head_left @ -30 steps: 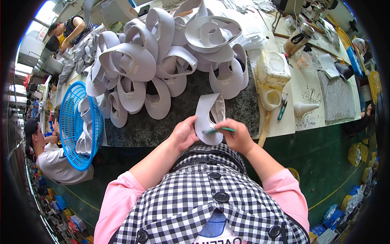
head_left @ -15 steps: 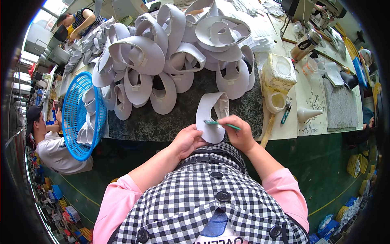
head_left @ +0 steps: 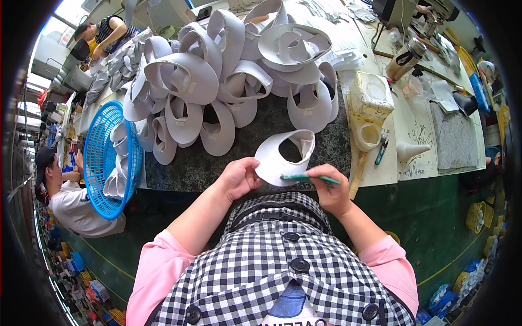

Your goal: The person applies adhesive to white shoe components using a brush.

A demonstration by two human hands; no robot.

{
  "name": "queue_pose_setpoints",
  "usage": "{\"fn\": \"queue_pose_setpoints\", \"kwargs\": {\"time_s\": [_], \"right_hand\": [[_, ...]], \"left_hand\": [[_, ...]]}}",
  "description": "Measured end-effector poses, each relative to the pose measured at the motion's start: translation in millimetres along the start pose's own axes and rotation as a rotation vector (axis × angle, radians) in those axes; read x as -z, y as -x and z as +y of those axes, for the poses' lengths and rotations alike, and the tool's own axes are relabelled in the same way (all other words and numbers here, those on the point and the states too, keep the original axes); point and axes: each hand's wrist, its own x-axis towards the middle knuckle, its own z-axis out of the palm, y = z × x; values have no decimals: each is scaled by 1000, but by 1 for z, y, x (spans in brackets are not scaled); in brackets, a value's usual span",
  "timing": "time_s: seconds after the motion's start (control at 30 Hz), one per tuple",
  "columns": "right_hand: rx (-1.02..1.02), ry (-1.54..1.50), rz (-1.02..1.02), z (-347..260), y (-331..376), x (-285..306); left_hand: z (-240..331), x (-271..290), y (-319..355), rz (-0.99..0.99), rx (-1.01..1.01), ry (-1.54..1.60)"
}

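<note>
My left hand [head_left: 239, 178] pinches the left edge of a white shoe upper [head_left: 272, 160], a curved band with a broad rounded toe facing me. It is held above the front of a dark speckled board [head_left: 239, 168]. My right hand [head_left: 331, 190] grips a slim green brush [head_left: 310, 177], whose tip touches the toe near its front edge. The bristles are too small to make out. Behind lies a big heap of similar white uppers [head_left: 217, 127], stacked loosely on the board.
A blue basket [head_left: 93, 179] with several uppers stands at the left. Right of the board are a white block-shaped container [head_left: 372, 92], a glue-stained cup [head_left: 368, 136], a green-handled tool [head_left: 382, 151], a white funnel [head_left: 411, 150] and a flask [head_left: 405, 61]. Two people work at the left.
The shoe upper has turned and tilted, so its opening now shows wider. The brush and my right hand have moved slightly right and towards me, and my left hand has shifted left.
</note>
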Motion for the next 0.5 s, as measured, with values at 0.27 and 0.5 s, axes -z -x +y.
{"fn": "queue_pose_setpoints", "kwargs": {"time_s": [0.27,0.5], "right_hand": [[6,126,146,23,-26,-29],[92,380,74,17,-37,-22]], "left_hand": [[-15,-20,1,110,-148,239],[-23,-47,0,61,-355,162]]}}
